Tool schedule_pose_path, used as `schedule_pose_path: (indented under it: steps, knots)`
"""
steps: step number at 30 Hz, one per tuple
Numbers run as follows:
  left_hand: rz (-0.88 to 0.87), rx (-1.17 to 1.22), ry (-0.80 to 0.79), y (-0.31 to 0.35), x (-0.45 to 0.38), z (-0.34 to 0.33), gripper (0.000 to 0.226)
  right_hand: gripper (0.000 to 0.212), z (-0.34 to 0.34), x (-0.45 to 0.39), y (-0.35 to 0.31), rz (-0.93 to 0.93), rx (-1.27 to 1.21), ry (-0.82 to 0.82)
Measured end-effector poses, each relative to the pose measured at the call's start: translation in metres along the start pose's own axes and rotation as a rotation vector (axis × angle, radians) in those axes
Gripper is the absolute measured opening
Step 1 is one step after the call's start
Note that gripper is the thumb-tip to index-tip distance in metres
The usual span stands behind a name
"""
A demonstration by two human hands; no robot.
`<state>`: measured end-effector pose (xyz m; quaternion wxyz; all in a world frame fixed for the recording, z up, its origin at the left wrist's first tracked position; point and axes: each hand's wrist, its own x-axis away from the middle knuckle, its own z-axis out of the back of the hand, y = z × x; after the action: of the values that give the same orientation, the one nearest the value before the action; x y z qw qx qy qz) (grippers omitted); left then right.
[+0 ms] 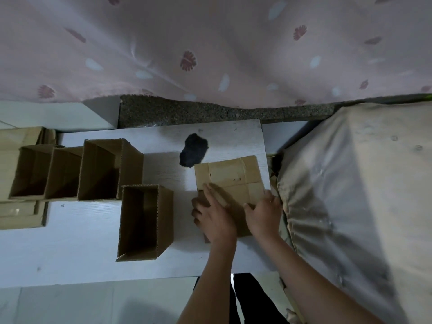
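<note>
A brown cardboard box stands on the white board at the right, its taped flaps facing up. My left hand lies on its near side with the fingers stretched over the top edge and the thumb on the left face. My right hand grips the near right corner, fingers curled round the edge. Both hands hide the lower part of the box.
An open box stands just left of my hands. A row of three open boxes lines the left side, with flat cardboard under them. A dark rag lies behind the closed box. A cloth-covered bulk crowds the right.
</note>
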<state>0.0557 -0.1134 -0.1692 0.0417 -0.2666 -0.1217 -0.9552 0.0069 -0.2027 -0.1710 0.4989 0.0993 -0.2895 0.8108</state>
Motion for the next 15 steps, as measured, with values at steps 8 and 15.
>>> schedule_pose_path:
  steps: [8, 15]
  knots:
    - [0.175, 0.453, -0.166, -0.013, -0.012, 0.048, 0.021, 0.063, 0.033, -0.019, -0.01, -0.351, -0.34, -0.272]
    - [0.046, 0.783, -0.182, -0.011, 0.029, 0.108, 0.058, 0.03, 0.084, 0.008, -0.025, -0.12, -0.523, -0.145]
